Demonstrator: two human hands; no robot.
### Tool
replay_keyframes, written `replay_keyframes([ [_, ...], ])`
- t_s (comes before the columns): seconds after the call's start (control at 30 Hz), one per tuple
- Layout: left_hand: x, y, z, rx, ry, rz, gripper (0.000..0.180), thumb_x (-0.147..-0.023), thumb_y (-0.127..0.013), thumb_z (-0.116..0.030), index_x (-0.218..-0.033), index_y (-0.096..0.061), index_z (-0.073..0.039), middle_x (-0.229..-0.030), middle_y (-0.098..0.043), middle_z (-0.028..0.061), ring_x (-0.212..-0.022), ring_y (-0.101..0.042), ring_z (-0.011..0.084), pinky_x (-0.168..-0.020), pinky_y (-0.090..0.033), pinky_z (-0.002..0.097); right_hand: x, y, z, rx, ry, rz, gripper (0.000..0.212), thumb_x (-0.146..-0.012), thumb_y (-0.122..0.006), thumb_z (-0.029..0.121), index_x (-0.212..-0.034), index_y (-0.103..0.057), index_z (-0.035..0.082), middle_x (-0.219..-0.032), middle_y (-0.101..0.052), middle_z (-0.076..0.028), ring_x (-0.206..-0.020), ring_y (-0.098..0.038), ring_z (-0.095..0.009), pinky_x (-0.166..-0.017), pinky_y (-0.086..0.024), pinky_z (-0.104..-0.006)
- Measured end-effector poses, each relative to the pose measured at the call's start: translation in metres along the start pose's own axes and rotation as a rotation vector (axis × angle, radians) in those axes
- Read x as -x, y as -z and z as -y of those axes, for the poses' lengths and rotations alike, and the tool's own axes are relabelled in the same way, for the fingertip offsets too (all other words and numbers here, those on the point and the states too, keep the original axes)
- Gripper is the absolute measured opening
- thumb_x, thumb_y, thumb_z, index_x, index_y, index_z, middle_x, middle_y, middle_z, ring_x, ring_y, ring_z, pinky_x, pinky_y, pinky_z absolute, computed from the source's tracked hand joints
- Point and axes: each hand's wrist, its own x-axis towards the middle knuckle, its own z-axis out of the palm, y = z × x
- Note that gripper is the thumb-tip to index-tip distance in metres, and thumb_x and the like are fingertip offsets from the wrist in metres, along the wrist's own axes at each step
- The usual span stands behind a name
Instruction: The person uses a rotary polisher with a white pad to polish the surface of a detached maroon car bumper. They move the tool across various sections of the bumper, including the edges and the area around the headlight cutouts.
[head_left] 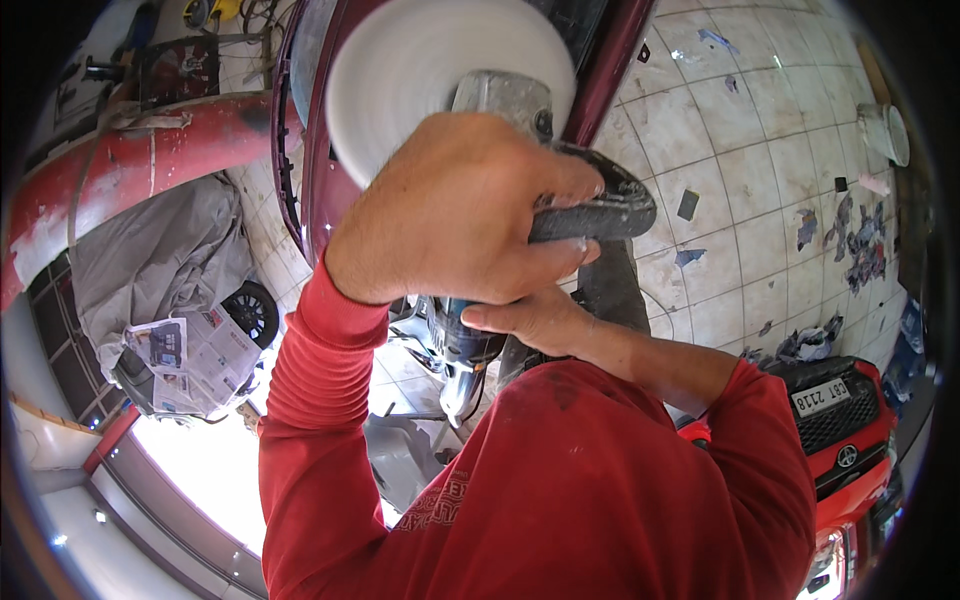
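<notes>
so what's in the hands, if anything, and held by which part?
A polisher. The left hand grips its black loop handle near the pad; the right hand holds the body behind, that grip partly hidden.

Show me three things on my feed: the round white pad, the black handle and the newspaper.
Round white pad [395, 80], head view: left part of its disc.
Black handle [600, 216], head view: its outer end.
Newspaper [222, 352], head view: face of the right-hand sheet.
</notes>
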Motion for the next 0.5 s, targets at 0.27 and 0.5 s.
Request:
replay_keyframes([
  [0.27,0.116,-0.043,-0.022,0.072,0.049,-0.008,0.044,-0.068,-0.087,-0.019,-0.11,-0.081,-0.005,-0.067,-0.069,0.008,-0.058,-0.067,0.0297,-0.055,-0.05,0.0415,0.033,-0.03,-0.099,0.185,-0.02,0.101,0.052,-0.088,-0.09,0.015,-0.134,-0.067,0.007,-0.127,-0.071,-0.003,-0.119,-0.065,-0.014,-0.101,-0.055,-0.0353],
  [0.5,0.222,-0.088,-0.047,0.042,0.066,-0.068,0.047,-0.065,-0.087,-0.02,-0.109,-0.081,-0.004,-0.068,-0.069,0.0093,-0.058,-0.067,0.0304,-0.056,-0.052,0.042,0.07,-0.054,-0.195,0.103,-0.23,0.129,0.062,-0.086,-0.09,0.008,-0.139,-0.059,0.008,-0.131,-0.066,-0.004,-0.121,-0.064,-0.015,-0.101,-0.057,-0.0352],
])
